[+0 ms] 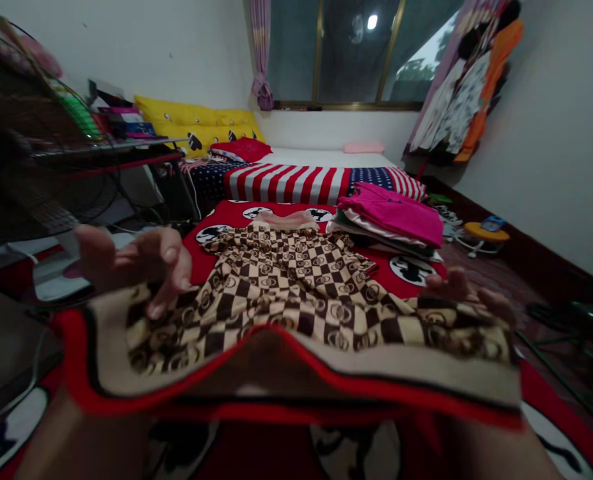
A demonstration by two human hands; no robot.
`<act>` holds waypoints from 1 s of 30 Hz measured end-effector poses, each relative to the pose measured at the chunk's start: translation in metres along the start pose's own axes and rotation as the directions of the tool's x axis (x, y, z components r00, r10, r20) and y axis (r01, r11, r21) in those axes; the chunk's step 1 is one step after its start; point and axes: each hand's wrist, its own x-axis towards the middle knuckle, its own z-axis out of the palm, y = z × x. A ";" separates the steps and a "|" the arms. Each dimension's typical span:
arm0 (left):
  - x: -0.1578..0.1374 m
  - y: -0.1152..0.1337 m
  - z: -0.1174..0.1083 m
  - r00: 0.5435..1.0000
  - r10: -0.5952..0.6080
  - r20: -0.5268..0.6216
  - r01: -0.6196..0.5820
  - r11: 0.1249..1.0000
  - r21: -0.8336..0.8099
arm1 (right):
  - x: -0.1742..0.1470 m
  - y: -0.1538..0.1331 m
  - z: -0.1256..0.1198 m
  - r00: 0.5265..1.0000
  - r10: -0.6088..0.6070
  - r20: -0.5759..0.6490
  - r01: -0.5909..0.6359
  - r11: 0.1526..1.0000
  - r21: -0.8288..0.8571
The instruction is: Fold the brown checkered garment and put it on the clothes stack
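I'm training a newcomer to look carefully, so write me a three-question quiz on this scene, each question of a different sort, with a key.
1. True or false: the clothes stack is bright pink on top.

2. What colour borders the near edge of the checked garment?
A) Blue
B) Red
C) Green

3. Which is nearer the stack, the left hand or the right hand?

Key:
1. True.
2. B.
3. The right hand.

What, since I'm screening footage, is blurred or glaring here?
Head view: the left hand and right hand look blurred, as does the red hem of the checkered garment; also head view: a bright spot glares in the window.
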 end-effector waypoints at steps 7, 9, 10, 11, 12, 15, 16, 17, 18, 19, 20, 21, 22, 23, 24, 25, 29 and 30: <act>0.025 -0.015 0.016 0.978 -0.156 0.137 0.127 0.972 0.196 | 0.012 0.015 0.014 0.972 0.200 0.124 -0.192 0.979 -0.075; 0.033 -0.029 0.035 0.943 -0.265 0.201 0.175 0.910 0.376 | 0.015 0.028 0.023 0.939 0.307 0.153 -0.272 0.938 -0.212; 0.036 -0.038 0.046 0.935 -0.288 0.206 0.162 0.864 0.477 | 0.016 0.035 0.027 0.928 0.350 0.131 -0.300 0.907 -0.294; 0.038 -0.049 0.056 0.941 -0.276 0.196 0.119 0.811 0.573 | 0.017 0.043 0.030 0.924 0.373 0.081 -0.320 0.873 -0.369; 0.039 -0.062 0.066 0.955 -0.232 0.186 0.053 0.748 0.661 | 0.017 0.050 0.033 0.927 0.375 0.014 -0.333 0.840 -0.429; 0.038 -0.105 0.086 0.975 -0.080 0.207 -0.141 0.496 0.857 | 0.016 0.066 0.038 0.935 0.308 -0.178 -0.355 0.774 -0.525; 0.037 -0.119 0.089 0.976 -0.065 0.209 -0.166 0.398 0.902 | 0.015 0.069 0.039 0.937 0.279 -0.212 -0.350 0.763 -0.543; 0.035 -0.131 0.090 0.977 -0.070 0.204 -0.174 0.303 0.937 | 0.015 0.072 0.039 0.939 0.252 -0.233 -0.341 0.756 -0.559; 0.033 -0.141 0.090 0.978 -0.086 0.190 -0.168 0.218 0.961 | 0.015 0.074 0.039 0.943 0.228 -0.241 -0.328 0.751 -0.573; 0.031 -0.149 0.090 0.979 -0.103 0.173 -0.157 0.147 0.977 | 0.015 0.075 0.039 0.946 0.214 -0.242 -0.318 0.745 -0.586; 0.029 -0.154 0.089 0.980 -0.116 0.159 -0.150 0.086 0.985 | 0.015 0.077 0.039 0.948 0.205 -0.245 -0.314 0.738 -0.597; 0.028 -0.157 0.089 0.981 -0.122 0.152 -0.149 0.039 0.988 | 0.016 0.078 0.038 0.948 0.199 -0.250 -0.314 0.728 -0.609; 0.027 -0.159 0.089 0.981 -0.123 0.149 -0.150 0.004 0.989 | 0.017 0.079 0.037 0.947 0.189 -0.261 -0.315 0.712 -0.628; 0.026 -0.159 0.089 0.982 -0.119 0.144 -0.148 -0.021 0.989 | 0.020 0.081 0.036 0.948 0.176 -0.265 -0.312 0.684 -0.660; 0.026 -0.159 0.090 0.984 -0.114 0.140 -0.145 -0.039 0.989 | 0.023 0.083 0.035 0.953 0.158 -0.259 -0.298 0.637 -0.711; 0.025 -0.159 0.091 0.984 -0.109 0.139 -0.145 -0.050 0.988 | 0.027 0.084 0.035 0.962 0.132 -0.240 -0.272 0.564 -0.780; 0.025 -0.158 0.093 0.985 -0.092 0.145 -0.150 -0.055 0.987 | 0.050 0.086 0.043 0.994 0.102 -0.039 -0.054 0.147 -0.988; 0.025 -0.158 0.093 0.986 -0.088 0.145 -0.149 -0.052 0.987 | 0.057 0.084 0.045 0.990 0.139 -0.004 -0.018 0.098 -0.995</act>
